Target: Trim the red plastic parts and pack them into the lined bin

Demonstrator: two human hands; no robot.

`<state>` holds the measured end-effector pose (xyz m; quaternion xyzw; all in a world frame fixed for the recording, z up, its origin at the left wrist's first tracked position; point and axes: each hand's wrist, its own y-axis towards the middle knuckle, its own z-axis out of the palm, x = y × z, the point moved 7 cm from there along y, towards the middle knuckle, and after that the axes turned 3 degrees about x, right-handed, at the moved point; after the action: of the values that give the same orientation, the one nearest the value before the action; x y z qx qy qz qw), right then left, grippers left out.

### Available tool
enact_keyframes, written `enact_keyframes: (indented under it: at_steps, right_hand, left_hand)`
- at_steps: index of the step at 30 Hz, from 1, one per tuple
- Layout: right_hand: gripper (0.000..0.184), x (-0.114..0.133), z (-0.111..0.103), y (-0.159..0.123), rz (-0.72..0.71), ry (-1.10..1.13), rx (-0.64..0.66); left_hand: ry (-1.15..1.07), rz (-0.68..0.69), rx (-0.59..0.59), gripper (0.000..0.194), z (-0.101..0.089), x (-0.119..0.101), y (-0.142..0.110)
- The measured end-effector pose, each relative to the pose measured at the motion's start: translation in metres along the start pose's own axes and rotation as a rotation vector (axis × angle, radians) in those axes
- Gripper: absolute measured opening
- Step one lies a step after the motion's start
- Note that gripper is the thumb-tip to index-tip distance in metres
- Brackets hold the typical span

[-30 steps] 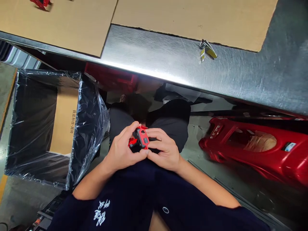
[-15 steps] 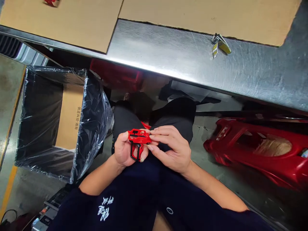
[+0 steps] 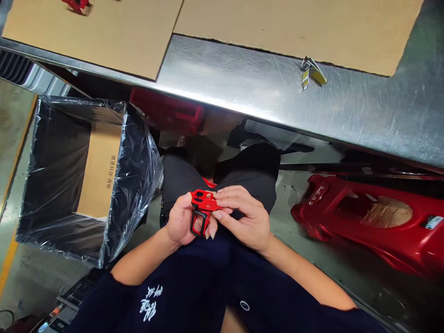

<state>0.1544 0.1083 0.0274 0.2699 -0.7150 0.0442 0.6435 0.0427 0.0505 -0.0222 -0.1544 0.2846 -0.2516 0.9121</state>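
Note:
Over my lap, below the steel table's edge, both hands grip a small red and black plastic part [image 3: 201, 208]. My left hand [image 3: 182, 222] wraps its lower black-edged loop from the left, thumb on the red top piece. My right hand [image 3: 246, 217] pinches the red top piece from the right with its fingertips pressed together. A sliver of another red piece [image 3: 209, 183] shows just behind them on my lap.
A steel table [image 3: 243, 88] carries cardboard sheets [image 3: 104, 32], a small red part [image 3: 75, 4] at the far left and a yellow and white tag [image 3: 311, 73]. A cardboard box lined with black plastic [image 3: 86, 171] stands at left. A large red moulded shell [image 3: 374, 222] lies at right.
The part has been turned in my hands: one second ago its flat red face with a black panel showed, now the open black-edged loop hangs down. My hands stayed over my lap.

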Motion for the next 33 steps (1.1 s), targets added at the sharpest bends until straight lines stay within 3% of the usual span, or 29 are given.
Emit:
enact_keyframes:
  at_steps: [5,9,12,14,19,25,33]
  right_hand:
    - [0.033,-0.007,0.000,-0.002,0.006,-0.025,0.083]
    - [0.035,-0.012,-0.007,-0.002,0.080,0.035,0.150]
    - [0.026,-0.017,-0.009,-0.003,0.227,0.200,0.181]
    - [0.022,-0.016,-0.007,-0.003,0.283,0.273,0.191]
    - [0.016,-0.021,0.003,-0.003,0.371,0.409,0.163]
    - [0.016,-0.032,0.014,-0.008,0.465,0.514,0.162]
    - [0.025,-0.039,0.018,-0.013,0.560,0.547,0.180]
  left_hand:
    - [0.187,0.084,-0.068,0.071,-0.009,-0.007,-0.006]
    - [0.837,0.313,-0.168,0.076,-0.009,-0.034,-0.015]
    - [1.307,0.567,-0.161,0.079,0.010,-0.052,-0.022]
    - [1.476,0.654,-0.140,0.082,0.020,-0.058,-0.023]
    - [1.673,0.658,-0.185,0.077,0.027,-0.069,-0.022]
    - [1.852,0.744,-0.158,0.077,0.032,-0.075,-0.025]
    - [1.837,0.571,-0.179,0.076,0.027,-0.073,-0.026]
